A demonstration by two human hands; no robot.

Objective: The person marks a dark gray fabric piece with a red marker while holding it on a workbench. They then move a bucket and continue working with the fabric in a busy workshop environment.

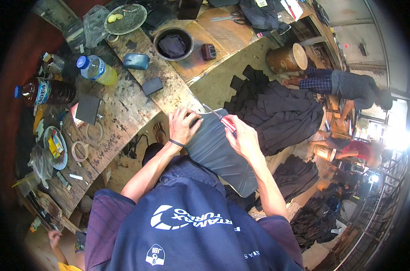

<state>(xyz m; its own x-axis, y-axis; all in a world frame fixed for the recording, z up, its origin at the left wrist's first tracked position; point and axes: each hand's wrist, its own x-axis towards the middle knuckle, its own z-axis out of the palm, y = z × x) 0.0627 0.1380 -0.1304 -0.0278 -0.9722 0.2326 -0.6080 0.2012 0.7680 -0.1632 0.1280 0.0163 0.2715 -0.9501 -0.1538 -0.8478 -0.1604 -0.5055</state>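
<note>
A worn wooden bench (pixel 128 101) bears a blue-capped bottle of yellow liquid (pixel 98 71), a larger dark bottle (pixel 56 92) and two tape rolls (pixel 77 156). Scissors (pixel 232 18) lie beyond a round bowl (pixel 160 55). A person in a striped shirt (pixel 355 85) is near a brown drum (pixel 279 61).

Left hand (pixel 183 127): near the middle of the frame, back turned up, fingers bent.
Left arm (pixel 151 175): bare, slanting up and right from the lower left.
Right hand (pixel 243 139): just right of the middle, fingers curled in a grip.
Right arm (pixel 269 187): bare, leaning up and left from the lower right.
</note>
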